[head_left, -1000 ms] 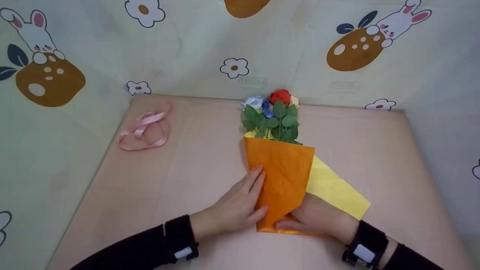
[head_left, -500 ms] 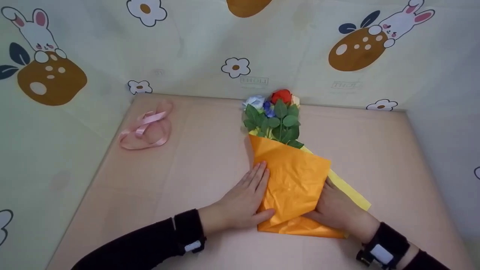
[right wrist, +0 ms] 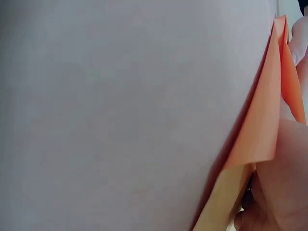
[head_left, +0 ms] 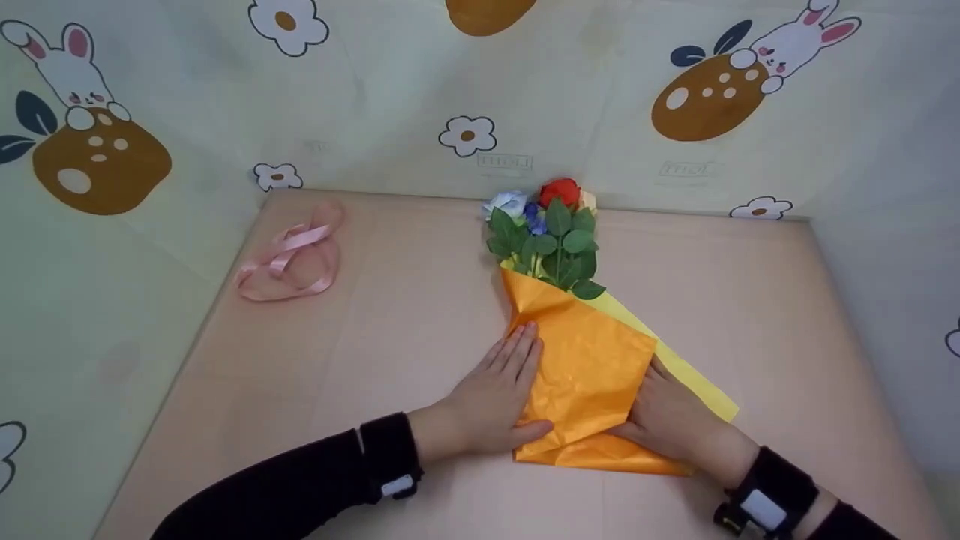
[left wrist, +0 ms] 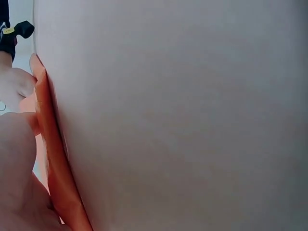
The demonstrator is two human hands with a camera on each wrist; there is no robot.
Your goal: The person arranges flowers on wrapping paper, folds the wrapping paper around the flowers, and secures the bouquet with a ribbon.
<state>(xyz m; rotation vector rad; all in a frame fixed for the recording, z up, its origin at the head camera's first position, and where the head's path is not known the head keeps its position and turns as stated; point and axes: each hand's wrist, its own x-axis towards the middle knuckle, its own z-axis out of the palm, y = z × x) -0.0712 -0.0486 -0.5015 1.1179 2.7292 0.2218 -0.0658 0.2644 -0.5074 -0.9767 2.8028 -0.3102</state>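
Observation:
In the head view a bouquet of artificial flowers lies on the table, with a red rose (head_left: 559, 192), a pale blue bloom (head_left: 505, 204) and green leaves (head_left: 564, 241) sticking out of orange wrapping paper (head_left: 589, 367). Yellow paper (head_left: 694, 379) shows beneath its right side. My left hand (head_left: 491, 390) presses flat on the left edge of the orange sheet, fingers straight and thumb apart. My right hand (head_left: 675, 412) reaches under the loose right flap of the orange sheet, over the yellow paper, and most of its fingers are hidden. The right wrist view catches the folded orange edge (right wrist: 260, 120) beside that hand.
A loosely looped pink ribbon (head_left: 300, 238) lies at the table's back left. Behind the flowers stands a backdrop (head_left: 375, 97) printed with rabbits and flowers, meeting the table's (head_left: 420, 300) back edge. Its sides run along both table edges.
My right hand has moved right beneath the orange flap, swinging the flap rightward so it covers more of the yellow paper. My left hand has shifted slightly right and stays pressed on the paper.

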